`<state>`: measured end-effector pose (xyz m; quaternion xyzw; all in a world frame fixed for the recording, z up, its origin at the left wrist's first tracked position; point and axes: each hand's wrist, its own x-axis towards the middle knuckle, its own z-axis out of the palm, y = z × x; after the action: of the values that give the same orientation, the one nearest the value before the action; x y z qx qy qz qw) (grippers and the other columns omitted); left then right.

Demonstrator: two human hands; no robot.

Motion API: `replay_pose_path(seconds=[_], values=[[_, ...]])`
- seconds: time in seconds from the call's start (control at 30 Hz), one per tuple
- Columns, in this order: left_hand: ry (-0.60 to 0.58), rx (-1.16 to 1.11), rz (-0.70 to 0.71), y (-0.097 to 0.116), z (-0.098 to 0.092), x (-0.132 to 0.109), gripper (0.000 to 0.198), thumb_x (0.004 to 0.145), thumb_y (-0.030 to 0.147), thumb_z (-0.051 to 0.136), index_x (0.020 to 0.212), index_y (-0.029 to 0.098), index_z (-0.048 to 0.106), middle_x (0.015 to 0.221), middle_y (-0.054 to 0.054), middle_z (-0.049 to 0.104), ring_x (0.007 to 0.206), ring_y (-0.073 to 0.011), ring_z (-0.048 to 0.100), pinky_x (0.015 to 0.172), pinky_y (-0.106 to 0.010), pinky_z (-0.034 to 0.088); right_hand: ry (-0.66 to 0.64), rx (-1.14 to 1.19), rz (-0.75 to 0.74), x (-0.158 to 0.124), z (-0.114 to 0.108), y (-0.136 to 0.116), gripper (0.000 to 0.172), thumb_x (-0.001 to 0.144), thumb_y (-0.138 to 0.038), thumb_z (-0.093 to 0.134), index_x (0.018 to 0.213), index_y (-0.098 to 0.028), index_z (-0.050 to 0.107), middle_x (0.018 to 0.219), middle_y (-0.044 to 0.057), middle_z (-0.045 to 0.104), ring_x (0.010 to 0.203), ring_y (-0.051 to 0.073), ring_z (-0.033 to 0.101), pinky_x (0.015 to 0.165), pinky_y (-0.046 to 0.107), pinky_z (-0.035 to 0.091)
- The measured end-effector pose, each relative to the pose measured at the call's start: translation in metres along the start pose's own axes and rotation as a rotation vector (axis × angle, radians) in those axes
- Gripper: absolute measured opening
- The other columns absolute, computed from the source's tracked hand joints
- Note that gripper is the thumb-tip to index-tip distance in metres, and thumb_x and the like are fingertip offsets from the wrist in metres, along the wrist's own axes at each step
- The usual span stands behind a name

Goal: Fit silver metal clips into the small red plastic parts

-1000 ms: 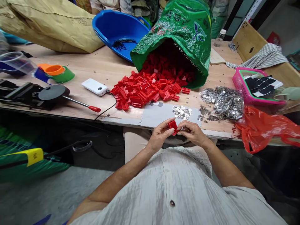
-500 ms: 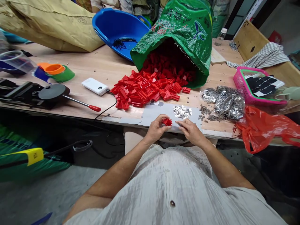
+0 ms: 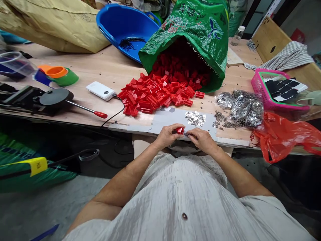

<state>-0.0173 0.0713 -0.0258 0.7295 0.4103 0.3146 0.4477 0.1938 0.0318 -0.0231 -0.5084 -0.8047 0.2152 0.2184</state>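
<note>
My left hand (image 3: pixel 167 135) is closed on a small red plastic part (image 3: pixel 180 130) at the near edge of the table. My right hand (image 3: pixel 202 140) sits beside it, its fingertips pinched on a thin metal piece (image 3: pixel 187 134) that touches the red part. Just beyond my hands a small heap of silver metal pieces (image 3: pixel 195 118) lies on a grey sheet (image 3: pixel 168 122). A pile of red plastic parts (image 3: pixel 155 93) spills from a green sack (image 3: pixel 195 30) lying on its side.
A white power bank (image 3: pixel 100 90) with a cable, a black hand tool with a red-tipped lever (image 3: pixel 54 98), a blue basin (image 3: pixel 122 26), clear bags of metal pieces (image 3: pixel 240 107), a pink basket (image 3: pixel 278 90) and a red plastic bag (image 3: pixel 283 135) lie on the wooden table (image 3: pixel 100 70).
My hands have moved up to the table edge. The red part has turned in my left hand, and my right hand now pinches a thin metal piece against it.
</note>
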Motion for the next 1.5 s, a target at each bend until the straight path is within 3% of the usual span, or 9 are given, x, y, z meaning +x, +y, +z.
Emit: replay_pose_path(seconds=[0.47, 0.67, 0.77, 0.87, 0.93, 1.07, 1.3, 1.4, 1.5], values=[[0.085, -0.056, -0.001, -0.007, 0.008, 0.000, 0.028, 0.069, 0.023, 0.074, 0.097, 0.021, 0.072, 0.087, -0.001, 0.073, 0.081, -0.0180, 0.064, 0.079, -0.027, 0.047, 0.031, -0.125, 0.092, 0.001, 0.015, -0.021, 0.015, 0.093, -0.017, 0.050, 0.098, -0.022, 0.064, 0.097, 0.007, 0.066, 0.090, 0.020, 0.062, 0.076, 0.030, 0.048], [0.138, -0.091, -0.003, 0.004, 0.006, -0.009, 0.027, 0.068, 0.022, 0.076, 0.094, 0.022, 0.069, 0.092, -0.002, 0.070, 0.086, -0.0182, 0.062, 0.084, -0.029, 0.046, 0.102, 0.092, 0.037, -0.003, -0.001, -0.018, 0.022, 0.095, -0.020, 0.046, 0.114, -0.022, 0.056, 0.107, 0.008, 0.063, 0.096, 0.020, 0.060, 0.083, 0.032, 0.047], [0.196, -0.298, -0.028, 0.012, 0.008, -0.015, 0.030, 0.069, 0.024, 0.078, 0.097, 0.021, 0.065, 0.096, -0.002, 0.068, 0.089, -0.0168, 0.062, 0.085, -0.028, 0.046, 0.107, 0.273, 0.045, -0.008, -0.007, -0.021, 0.022, 0.097, -0.023, 0.042, 0.117, -0.021, 0.052, 0.098, 0.006, 0.065, 0.090, 0.018, 0.061, 0.080, 0.031, 0.047], [0.246, -0.665, -0.137, 0.023, 0.012, -0.021, 0.030, 0.074, 0.030, 0.077, 0.099, 0.021, 0.062, 0.097, -0.001, 0.066, 0.089, -0.0143, 0.063, 0.082, -0.027, 0.048, -0.039, 0.384, 0.054, -0.012, -0.011, -0.027, 0.032, 0.099, -0.026, 0.039, 0.130, -0.023, 0.046, 0.079, -0.002, 0.066, 0.075, 0.015, 0.061, 0.076, 0.028, 0.046], [0.230, -0.900, -0.226, 0.031, 0.015, -0.023, 0.026, 0.076, 0.034, 0.076, 0.089, 0.019, 0.060, 0.092, -0.001, 0.067, 0.085, -0.0129, 0.064, 0.080, -0.026, 0.049, -0.088, 0.372, 0.052, -0.013, -0.013, -0.032, 0.038, 0.100, -0.028, 0.039, 0.137, -0.026, 0.043, 0.071, -0.005, 0.063, 0.067, 0.014, 0.060, 0.073, 0.027, 0.045], [0.154, -1.208, -0.345, 0.042, 0.021, -0.028, 0.031, 0.074, 0.032, 0.079, 0.071, 0.017, 0.052, 0.075, 0.001, 0.065, 0.072, -0.0094, 0.062, 0.078, -0.024, 0.051, -0.046, 0.316, 0.051, -0.013, -0.016, -0.040, 0.037, 0.100, -0.035, 0.042, 0.135, -0.029, 0.050, 0.068, -0.004, 0.062, 0.063, 0.014, 0.059, 0.066, 0.025, 0.044], [0.220, -1.373, -0.492, 0.052, 0.028, -0.031, 0.015, 0.085, 0.027, 0.068, 0.078, 0.015, 0.063, 0.079, -0.002, 0.067, 0.076, -0.0123, 0.065, 0.094, -0.033, 0.052, -0.001, 0.242, -0.004, -0.012, -0.020, -0.044, 0.037, 0.099, -0.036, 0.042, 0.134, -0.028, 0.053, 0.095, 0.001, 0.073, 0.081, 0.017, 0.068, 0.074, 0.028, 0.050], [0.238, -1.390, -0.497, 0.054, 0.030, -0.031, 0.015, 0.086, 0.026, 0.067, 0.076, 0.015, 0.064, 0.079, -0.002, 0.067, 0.076, -0.0124, 0.065, 0.097, -0.035, 0.053, 0.057, 0.190, -0.014, -0.012, -0.016, -0.041, 0.034, 0.099, -0.037, 0.043, 0.129, -0.028, 0.058, 0.110, 0.003, 0.072, 0.090, 0.019, 0.069, 0.079, 0.030, 0.051], [0.244, -1.403, -0.475, 0.054, 0.035, -0.031, 0.016, 0.085, 0.026, 0.068, 0.075, 0.014, 0.064, 0.079, -0.003, 0.068, 0.078, -0.0135, 0.066, 0.098, -0.036, 0.053, 0.127, 0.203, -0.018, -0.012, -0.010, -0.037, 0.033, 0.100, -0.037, 0.040, 0.121, -0.027, 0.064, 0.111, 0.004, 0.073, 0.093, 0.020, 0.070, 0.082, 0.030, 0.051]])
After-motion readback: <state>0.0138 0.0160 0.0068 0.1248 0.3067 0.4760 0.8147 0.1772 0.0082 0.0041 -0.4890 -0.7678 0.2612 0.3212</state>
